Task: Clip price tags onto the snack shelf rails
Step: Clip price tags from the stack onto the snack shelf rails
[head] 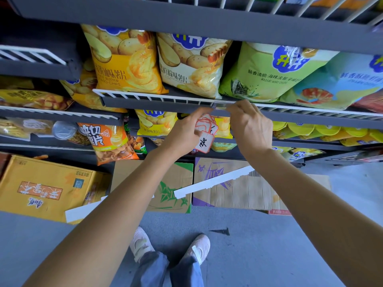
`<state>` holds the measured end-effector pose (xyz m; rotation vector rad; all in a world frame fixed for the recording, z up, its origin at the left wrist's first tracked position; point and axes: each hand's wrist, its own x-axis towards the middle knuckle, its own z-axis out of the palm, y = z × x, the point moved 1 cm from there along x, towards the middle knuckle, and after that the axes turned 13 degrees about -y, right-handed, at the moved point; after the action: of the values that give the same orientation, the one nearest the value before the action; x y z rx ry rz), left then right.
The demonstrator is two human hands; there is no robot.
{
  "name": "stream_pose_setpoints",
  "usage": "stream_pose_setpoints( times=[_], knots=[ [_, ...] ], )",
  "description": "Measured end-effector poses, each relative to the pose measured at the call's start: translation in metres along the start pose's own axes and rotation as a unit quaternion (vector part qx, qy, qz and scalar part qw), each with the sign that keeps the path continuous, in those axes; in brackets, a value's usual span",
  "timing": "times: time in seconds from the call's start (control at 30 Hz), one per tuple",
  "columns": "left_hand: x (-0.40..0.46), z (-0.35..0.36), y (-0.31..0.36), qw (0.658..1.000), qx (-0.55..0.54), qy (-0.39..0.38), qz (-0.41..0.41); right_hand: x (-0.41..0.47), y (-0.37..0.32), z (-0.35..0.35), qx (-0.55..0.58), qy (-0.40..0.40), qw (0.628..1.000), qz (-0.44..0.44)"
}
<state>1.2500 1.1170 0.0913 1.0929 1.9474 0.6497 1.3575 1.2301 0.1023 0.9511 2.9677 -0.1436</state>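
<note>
Dark grey shop shelving with white wire front guards fills the view, stocked with crisp bags, above a grey floor strewn with flattened cardboard boxes.

At the dark grey front rail of the middle shelf [165,104], the fingers of the right hand [251,126] are curled and pinched together on a small clear clip or tag holder [220,106], pressing it against the rail's edge just under the wire guard; the piece is too small and glossy to tell whether it is already seated. The left hand [182,135] meets it from the other side: its forefinger and thumb reach up to the same spot, while the remaining fingers curl round a fanned bunch of white, red-bordered price tags [206,131], one bearing handwritten figures. Keeping the spare tags in the left hand probably frees the right for the pressing, with the next tag close by.

Both wrists are bent slightly upward, forearms bare and stretched forward and up from the lower corners, converging at the rail.

Directly above the hands stand a pale yellow potato-chip bag [192,65] and a green wasabi nori chip bag [267,73], so this tag likely serves one of them. Below, a loose white plastic strip [213,182] lies across the cardboard, and the person's white shoes [143,243] stand on the floor.
</note>
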Motion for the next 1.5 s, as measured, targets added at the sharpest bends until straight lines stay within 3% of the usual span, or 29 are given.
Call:
stream_pose_setpoints(
  times=[0.37,0.53,1.0,1.27,1.43,1.5],
  knots=[
    [-0.007,0.001,-0.001,0.983,-0.132,0.114,-0.059,-0.007,0.008,0.002,-0.004,-0.019,1.000,-0.018],
    [-0.014,-0.003,-0.004,0.965,-0.180,0.163,-0.101,-0.010,0.008,-0.005,0.009,-0.079,0.997,-0.012],
    [-0.032,0.002,0.018,0.914,-0.348,0.150,-0.141,-0.011,-0.004,-0.021,0.046,-0.186,0.981,0.017],
    [-0.042,0.010,0.036,0.879,-0.430,0.160,-0.133,-0.026,-0.009,-0.033,0.249,-0.205,0.947,-0.013],
    [-0.065,0.008,0.046,0.853,-0.475,0.177,-0.125,-0.047,-0.031,-0.054,0.458,-0.244,0.853,0.051],
    [-0.079,0.005,0.051,0.845,-0.487,0.189,-0.117,-0.054,-0.040,-0.063,0.468,-0.231,0.852,0.041]
  ],
)
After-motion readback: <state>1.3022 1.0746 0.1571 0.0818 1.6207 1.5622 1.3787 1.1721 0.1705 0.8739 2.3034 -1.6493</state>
